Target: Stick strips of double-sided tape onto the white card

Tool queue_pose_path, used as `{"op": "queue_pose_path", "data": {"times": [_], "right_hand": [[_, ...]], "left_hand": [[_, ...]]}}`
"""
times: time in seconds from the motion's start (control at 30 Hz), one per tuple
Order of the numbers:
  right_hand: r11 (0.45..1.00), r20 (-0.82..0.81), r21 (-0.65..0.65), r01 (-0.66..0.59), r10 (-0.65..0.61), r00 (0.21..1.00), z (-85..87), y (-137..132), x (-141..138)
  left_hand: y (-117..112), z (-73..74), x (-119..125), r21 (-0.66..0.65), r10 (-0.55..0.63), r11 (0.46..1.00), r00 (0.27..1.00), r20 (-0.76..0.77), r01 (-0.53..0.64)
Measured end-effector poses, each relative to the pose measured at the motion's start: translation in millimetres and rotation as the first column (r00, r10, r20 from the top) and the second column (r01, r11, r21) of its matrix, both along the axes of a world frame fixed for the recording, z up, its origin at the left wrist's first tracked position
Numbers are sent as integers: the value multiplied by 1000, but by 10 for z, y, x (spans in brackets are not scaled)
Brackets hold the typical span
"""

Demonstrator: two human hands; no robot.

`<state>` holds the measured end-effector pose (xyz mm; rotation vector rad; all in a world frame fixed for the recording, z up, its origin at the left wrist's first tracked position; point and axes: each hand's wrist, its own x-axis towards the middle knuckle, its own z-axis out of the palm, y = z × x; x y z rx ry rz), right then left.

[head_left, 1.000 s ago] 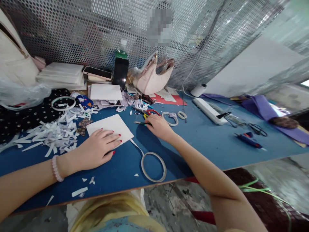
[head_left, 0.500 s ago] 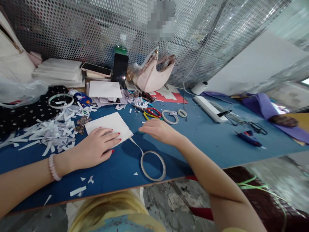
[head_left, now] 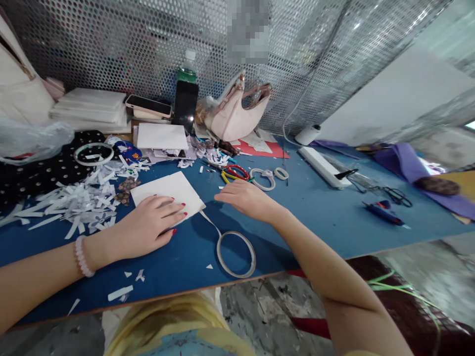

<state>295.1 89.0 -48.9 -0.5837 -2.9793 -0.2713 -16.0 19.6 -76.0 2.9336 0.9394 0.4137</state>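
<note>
Left hand (head_left: pixel 154 227) is laid open and flat on a white card (head_left: pixel 178 185), fingers spread across its near side. My read: it's pinning the card so it can't slide around on the counter (head_left: pixel 315 212). Right hand (head_left: pixel 247 200) is just off the card's right corner, fingers curled in and knuckles up. Honestly can't tell if it's gripping anything, since the back of the hand blocks the view.

So the card sits right under the left palm and a bit left of the right hand, within easy reach of both. A thin white strip (head_left: pixel 211 221) runs from that right corner down to a pale tape roll (head_left: pixel 253 259) near the counter's edge, probably parked there so the tape has some slack.

Further out, red-and-yellow-handled scissors (head_left: pixel 223 177) lie just beyond the right hand, likely for quick grabbing. Paper scraps (head_left: pixel 85 205) pile up left of the card.
</note>
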Motion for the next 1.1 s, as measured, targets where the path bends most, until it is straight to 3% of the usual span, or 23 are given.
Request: {"op": "queue_pose_path", "data": {"times": [0.37,0.7,0.93,1.1], "right_hand": [[991,165,132,-10,-12,986,144,-79,-79],[995,173,91,31,-46,984,108,-65,-29],[997,14,-31,65,-64,998,-26,25,134],[972,-156,-49,229,-234,960,-192,208,291]], "left_hand": [[14,-14,1,-10,-15,1000,1000,-13,15],[-14,35,17,-99,36,994,998,-59,-42],[-33,75,16,-134,60,989,997,-54,-66],[-13,93,-5,-231,95,968,995,-34,-100]]}}
